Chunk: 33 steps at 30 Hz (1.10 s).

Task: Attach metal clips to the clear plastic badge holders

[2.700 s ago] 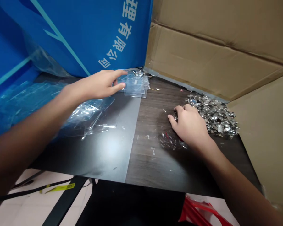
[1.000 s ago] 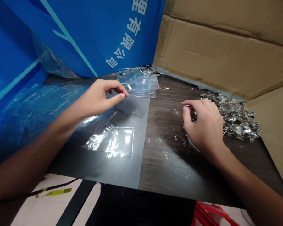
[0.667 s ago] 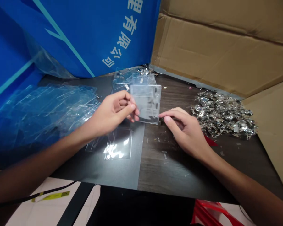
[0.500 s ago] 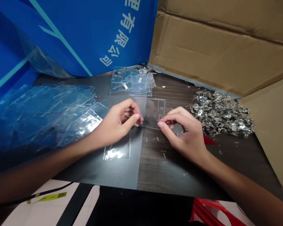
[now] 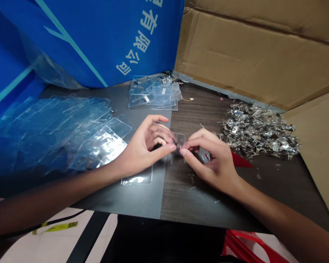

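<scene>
My left hand (image 5: 148, 144) and my right hand (image 5: 211, 159) meet over the middle of the dark table (image 5: 181, 197). Both pinch a clear plastic badge sleeve (image 5: 179, 139) between thumb and fingers, and the sleeve is mostly hidden by them. My right hand also has a small metal clip (image 5: 204, 156) under its fingers. Another clear sleeve (image 5: 138, 179) lies flat on the table just below my left wrist.
A heap of shiny metal clips (image 5: 259, 129) lies at the right. A small stack of clear sleeves (image 5: 155, 95) sits at the back, and a big loose pile of them (image 5: 57, 128) spreads at the left. Blue (image 5: 98, 40) and brown cardboard (image 5: 249, 54) walls close in the table.
My left hand took a clear sleeve from the back stack and brought it to the centre. My right hand left the clip heap and joined it; both have closed tighter on the sleeve.
</scene>
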Tool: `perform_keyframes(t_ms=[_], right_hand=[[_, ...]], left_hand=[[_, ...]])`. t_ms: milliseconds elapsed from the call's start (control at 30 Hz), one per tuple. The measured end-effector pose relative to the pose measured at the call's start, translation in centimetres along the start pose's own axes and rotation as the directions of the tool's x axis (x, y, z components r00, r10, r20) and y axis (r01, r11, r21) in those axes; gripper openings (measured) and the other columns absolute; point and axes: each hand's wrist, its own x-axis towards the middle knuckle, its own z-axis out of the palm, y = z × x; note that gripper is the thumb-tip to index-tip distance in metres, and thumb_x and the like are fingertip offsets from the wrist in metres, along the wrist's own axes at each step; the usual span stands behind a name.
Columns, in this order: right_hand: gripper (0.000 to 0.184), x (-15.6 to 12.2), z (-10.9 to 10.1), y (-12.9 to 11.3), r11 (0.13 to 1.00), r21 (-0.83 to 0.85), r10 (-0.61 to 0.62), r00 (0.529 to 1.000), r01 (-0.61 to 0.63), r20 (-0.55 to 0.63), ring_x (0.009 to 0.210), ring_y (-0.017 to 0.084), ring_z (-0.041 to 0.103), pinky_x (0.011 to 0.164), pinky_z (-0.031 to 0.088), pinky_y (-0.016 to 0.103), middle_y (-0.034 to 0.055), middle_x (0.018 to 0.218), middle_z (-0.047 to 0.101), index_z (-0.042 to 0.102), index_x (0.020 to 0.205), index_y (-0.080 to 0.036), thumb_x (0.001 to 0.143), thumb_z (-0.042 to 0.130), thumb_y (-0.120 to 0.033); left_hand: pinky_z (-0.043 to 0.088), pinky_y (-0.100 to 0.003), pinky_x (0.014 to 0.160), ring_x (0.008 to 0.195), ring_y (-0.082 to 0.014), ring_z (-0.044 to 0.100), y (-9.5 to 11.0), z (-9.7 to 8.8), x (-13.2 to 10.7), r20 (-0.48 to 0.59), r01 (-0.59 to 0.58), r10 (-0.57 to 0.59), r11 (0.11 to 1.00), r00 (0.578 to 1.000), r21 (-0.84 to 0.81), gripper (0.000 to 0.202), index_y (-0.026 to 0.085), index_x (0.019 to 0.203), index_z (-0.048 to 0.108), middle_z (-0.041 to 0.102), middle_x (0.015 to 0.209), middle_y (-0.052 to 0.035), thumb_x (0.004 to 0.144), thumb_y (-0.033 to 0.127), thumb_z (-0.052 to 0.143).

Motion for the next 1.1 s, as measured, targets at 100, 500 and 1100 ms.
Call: perform_keyframes(t_ms=[100,500,1100], right_hand=[[0.011,0.0,0.1,0.0,0.998,0.053,0.025,0.999,-0.026,0.022,0.078,0.018,0.067,0.071,0.055,0.035,0.0022,0.087,0.074,0.075,0.092,-0.023,0.1,0.074,-0.017],[0.009,-0.2,0.6,0.1,0.993,0.114,0.013,0.999,-0.017,0.035,0.072,0.016,0.068,0.065,0.058,0.031,0.0018,0.086,0.076,0.08,0.093,-0.024,0.095,0.08,-0.015],[0.032,0.2,0.4,1.8,0.887,0.385,0.238,0.967,-0.255,0.092,0.092,0.019,0.082,0.09,0.071,0.04,0.006,0.106,0.086,0.088,0.121,-0.027,0.1,0.068,-0.014]], left_hand=[[0.055,-0.026,0.074,0.082,-0.0129,0.068,0.1,0.0,-0.1,0.049,0.009,-0.01,1.0,0.999,0.019,0.062,0.024,0.133,0.053,0.068,0.097,-0.0001,0.084,0.02,0.092],[0.05,-0.029,0.071,0.074,-0.0127,0.061,0.3,-0.1,-0.4,0.065,0.032,-0.04,0.992,0.997,0.119,0.058,0.022,0.135,0.054,0.064,0.09,0.0017,0.088,0.025,0.088],[0.059,-0.035,0.093,0.109,-0.0195,0.072,-1.0,-1.6,-0.2,0.226,-0.001,-0.016,0.997,0.974,0.077,0.09,0.043,0.171,0.046,0.067,0.132,-0.0069,0.092,0.01,0.073]])
